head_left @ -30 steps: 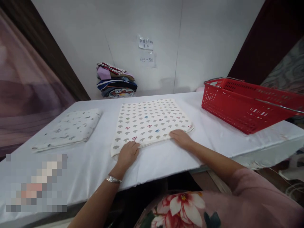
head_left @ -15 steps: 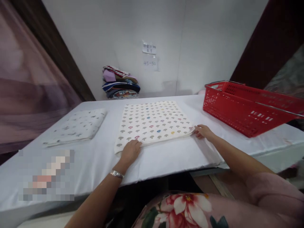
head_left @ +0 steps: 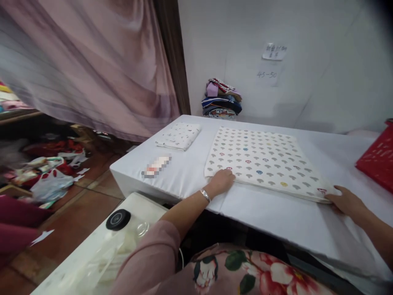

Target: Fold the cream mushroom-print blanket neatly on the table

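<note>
A folded white cloth [head_left: 258, 155] printed with grey mushrooms, a few of them coloured, lies flat on the white-covered table [head_left: 276, 217] in front of me. My left hand [head_left: 221, 182] is closed on its near edge, close to the left corner, with the fingertips partly hidden. At the near right corner, my right hand [head_left: 346, 200] pinches the cloth between thumb and fingers. A smaller folded white cloth [head_left: 179, 136] with tiny dark prints rests farther left, apart from both hands.
A pixelated item [head_left: 156, 166] lies at the table's left. Folded fabrics [head_left: 221, 100] are stacked at the back wall, and a red basket [head_left: 377, 157] stands at the right. A lower white surface [head_left: 76, 254] holds a round black object [head_left: 118, 219]. Bags [head_left: 52, 184] lie on the floor.
My view has swung left, bringing the floor and the lower white surface into sight and pushing the basket toward the right edge. Both hands remain at the mushroom cloth's near edge.
</note>
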Motion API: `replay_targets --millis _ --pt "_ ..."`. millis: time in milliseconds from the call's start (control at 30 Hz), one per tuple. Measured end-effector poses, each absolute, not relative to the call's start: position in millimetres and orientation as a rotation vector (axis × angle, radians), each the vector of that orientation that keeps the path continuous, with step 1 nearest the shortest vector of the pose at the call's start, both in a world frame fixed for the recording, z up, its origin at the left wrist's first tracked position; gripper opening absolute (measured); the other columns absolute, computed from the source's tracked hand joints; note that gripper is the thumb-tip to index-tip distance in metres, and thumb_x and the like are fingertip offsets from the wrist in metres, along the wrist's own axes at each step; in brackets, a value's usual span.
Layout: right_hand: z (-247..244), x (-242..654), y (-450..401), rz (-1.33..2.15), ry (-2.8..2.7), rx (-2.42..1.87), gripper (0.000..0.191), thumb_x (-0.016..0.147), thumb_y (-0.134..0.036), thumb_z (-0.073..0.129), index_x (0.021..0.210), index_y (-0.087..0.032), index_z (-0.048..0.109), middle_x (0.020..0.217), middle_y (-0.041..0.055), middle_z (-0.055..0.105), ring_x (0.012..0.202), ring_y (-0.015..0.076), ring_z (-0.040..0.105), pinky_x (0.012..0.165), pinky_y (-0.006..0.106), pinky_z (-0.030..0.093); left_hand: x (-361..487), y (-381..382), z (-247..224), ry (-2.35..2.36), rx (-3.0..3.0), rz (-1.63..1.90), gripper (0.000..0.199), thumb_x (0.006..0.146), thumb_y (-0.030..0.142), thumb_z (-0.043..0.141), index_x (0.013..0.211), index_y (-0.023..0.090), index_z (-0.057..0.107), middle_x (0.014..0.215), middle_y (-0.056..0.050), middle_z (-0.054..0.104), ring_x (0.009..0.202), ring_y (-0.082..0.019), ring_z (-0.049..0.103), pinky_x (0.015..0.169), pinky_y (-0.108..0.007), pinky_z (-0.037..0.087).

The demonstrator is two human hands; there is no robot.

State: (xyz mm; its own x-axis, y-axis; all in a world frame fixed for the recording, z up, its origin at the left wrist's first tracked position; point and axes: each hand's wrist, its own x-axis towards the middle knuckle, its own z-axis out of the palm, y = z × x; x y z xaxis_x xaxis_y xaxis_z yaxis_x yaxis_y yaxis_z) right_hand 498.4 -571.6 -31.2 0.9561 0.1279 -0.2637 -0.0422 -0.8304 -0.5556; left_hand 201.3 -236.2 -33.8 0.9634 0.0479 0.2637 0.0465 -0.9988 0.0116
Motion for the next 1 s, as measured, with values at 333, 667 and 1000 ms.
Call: replay_targets --millis 333,667,1000 --pt "-38 419 -495 -0.160 -1.471 -2.307 0.053 0.088 -0.049 0.039 0.127 -0.016 0.054 0.127 0.0163 0.056 0.120 0.0285 0.048 0.101 0.045 0.038 193 -234 -45 0.119 3.128 0.512 0.019 0.089 0.013 0.043 0.099 0.017 0.058 0.093 -0.006 0.060 0.089 -0.019 0.053 0.076 -0.032 0.039" --pt "-62 349 -416 -0.220 -1.869 -1.996 0.037 0.091 -0.035 0.041 0.120 -0.025 0.061 0.126 0.0084 0.058 0.115 0.0250 0.054 0.094 0.044 0.047 163 -203 -46 0.350 3.118 0.548 0.021 0.086 0.010 0.044 0.097 0.018 0.059 0.093 -0.006 0.061 0.089 -0.020 0.052 0.077 -0.034 0.038" --pt "-59 334 -400 -0.126 -1.912 -1.954 0.049 0.090 -0.034 0.044 0.139 -0.031 0.042 0.140 0.0031 0.044 0.127 0.0279 0.043 0.103 0.046 0.040 142 -176 -44 0.498 3.048 0.577 0.026 0.082 0.002 0.040 0.088 0.018 0.059 0.085 -0.005 0.062 0.084 -0.019 0.055 0.077 -0.034 0.041"
